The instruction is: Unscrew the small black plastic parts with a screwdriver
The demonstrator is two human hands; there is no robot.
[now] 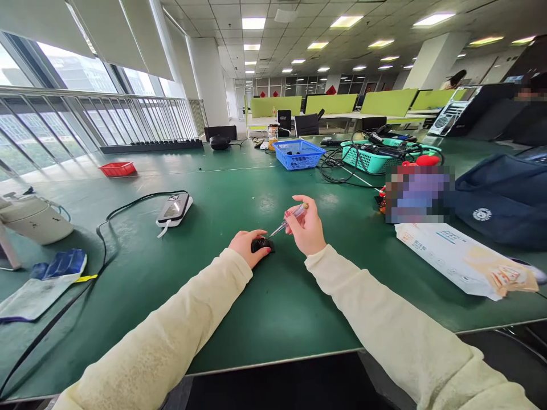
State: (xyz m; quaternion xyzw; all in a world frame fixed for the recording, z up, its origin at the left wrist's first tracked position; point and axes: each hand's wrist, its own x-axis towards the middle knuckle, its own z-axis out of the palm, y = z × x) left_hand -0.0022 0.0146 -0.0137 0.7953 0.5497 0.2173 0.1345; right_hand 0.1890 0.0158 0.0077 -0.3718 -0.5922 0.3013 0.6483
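Observation:
A small black part [262, 245] rests on the green table [231, 341], held between the thumb and fingers of my left hand [248, 247]. My right hand [308, 228] is closed on a thin screwdriver [296, 215] with a clear handle. The screwdriver slants down to the left, its tip at the upper edge of the black part. Whether the tip touches it is too small to tell.
On the left are a phone-like device [172, 209] with a cable, a glove [55, 273] and a red tray [118, 169]. Behind stand a blue basket [299, 155] and a green basket [371, 162] with cables. A tissue pack [457, 256] and dark bag [508, 199] lie right.

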